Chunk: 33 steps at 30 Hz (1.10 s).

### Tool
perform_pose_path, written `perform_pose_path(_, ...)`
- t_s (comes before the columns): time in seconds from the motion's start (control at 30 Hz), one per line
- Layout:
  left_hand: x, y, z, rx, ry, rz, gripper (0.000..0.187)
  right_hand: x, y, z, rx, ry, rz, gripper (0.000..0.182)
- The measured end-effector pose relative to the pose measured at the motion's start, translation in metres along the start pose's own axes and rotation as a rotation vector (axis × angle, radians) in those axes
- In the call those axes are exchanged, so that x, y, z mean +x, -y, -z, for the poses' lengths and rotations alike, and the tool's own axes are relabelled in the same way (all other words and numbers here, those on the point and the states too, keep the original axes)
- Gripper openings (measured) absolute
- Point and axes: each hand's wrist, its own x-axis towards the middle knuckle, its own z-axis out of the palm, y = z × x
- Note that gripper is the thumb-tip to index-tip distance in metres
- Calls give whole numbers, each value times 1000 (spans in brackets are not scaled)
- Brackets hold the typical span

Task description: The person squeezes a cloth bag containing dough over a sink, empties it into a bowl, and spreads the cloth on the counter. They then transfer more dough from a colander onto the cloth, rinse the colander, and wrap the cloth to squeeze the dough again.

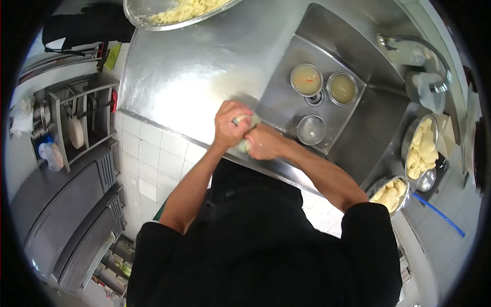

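Both of my hands are closed around a pale, bunched-up cloth (241, 145) at the front edge of the steel counter. My left hand (231, 123) wraps its upper part, and my right hand (263, 141) grips right beside it, nearly touching. Only small bits of the cloth show between the fingers; anything inside it is hidden. The counter (179, 77) under and behind the hands looks wet. To the right, the steel sink (286, 66) holds two round containers of cloudy yellowish liquid (307, 79) (342, 88) and a third round container (311, 130).
A metal bowl (134, 21) of crumbly yellow food stands at the top. A faucet (417, 40) curves over the sink's far right. Two bowls of yellow lumps (422, 148) (389, 195) sit at the right. Steel shelving (84, 117) is on the left.
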Motion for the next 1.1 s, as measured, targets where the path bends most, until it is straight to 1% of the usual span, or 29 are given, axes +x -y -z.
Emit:
perform_pose_path(0.03,1,3,1,-13,-14,-61,14,5,-2,-5,19,7,-7,22)
perform_pose_path(0.1,21,15,-1,-14,-21,-230,10,13,-8,-11,90,-244,135,28)
perform_pose_path(0.13,11,13,0,-15,-2,-179,10,7,1,-16,133,-217,114,28)
perform_pose_path(0.17,1,7,-1,-8,27,-112,10,-4,9,-16,195,-135,21,29)
perform_pose_path(0.2,18,9,-2,16,17,-128,10,5,6,4,186,-91,-23,31)
perform_pose_path(0.23,18,6,-3,11,-18,-112,10,5,10,12,127,-23,-60,30)
perform_pose_path(0.27,17,6,-1,18,-21,-125,10,6,14,12,120,-32,-51,30)
perform_pose_path(0.33,17,5,1,22,-15,-120,10,4,16,9,76,-30,-131,29)
perform_pose_path(0.37,14,6,-1,27,-31,-105,10,4,13,6,73,-28,-132,29)
perform_pose_path(0.4,13,7,0,32,-35,-104,10,3,4,0,58,-44,-74,27)
perform_pose_path(0.43,18,15,2,22,-17,-157,11,12,3,3,35,-68,-12,26)
perform_pose_path(0.47,25,21,1,13,0,-220,11,15,5,2,102,-221,73,24)
perform_pose_path(0.5,23,32,1,105,68,-234,12,3,11,-20,124,-219,63,24)
perform_pose_path(0.53,-15,20,-6,93,83,-216,12,-22,18,-48,154,-196,-19,24)
perform_pose_path(0.57,-5,21,-9,90,65,-179,12,-12,5,-38,102,-225,-27,24)
perform_pose_path(0.6,22,17,-4,98,34,-160,11,9,-2,-10,40,-266,-15,24)
perform_pose_path(0.63,25,3,1,83,178,-32,22,0,10,5,12,-253,-42,25)
perform_pose_path(0.67,22,-7,7,91,170,-55,22,-9,21,14,-3,-269,-28,25)
perform_pose_path(0.73,14,-28,4,-249,-36,-28,39,-41,26,33,-34,-225,-258,26)
perform_pose_path(0.77,2,-25,15,-142,-4,-5,56,-61,19,33,-2,-299,-260,29)
perform_pose_path(0.83,-33,-9,21,377,-189,78,69,-102,-2,32,4,-429,-294,33)
perform_pose_path(0.87,-49,7,27,645,-117,178,93,-120,-11,30,-14,-484,-332,35)
perform_pose_path(0.93,-53,20,25,863,42,406,107,-151,-22,24,323,-593,-389,36)
perform_pose_path(1.0,-11,27,3,823,94,235,112,-173,-25,14,504,-723,-433,35)
perform_pose_path(1.03,25,18,-13,796,122,178,108,-182,-27,12,440,-737,-467,35)
perform_pose_path(1.07,67,17,-34,774,109,117,108,-189,-27,11,376,-759,-502,34)
perform_pose_path(1.1,112,21,-59,785,68,39,105,-192,-21,13,375,-810,-517,34)
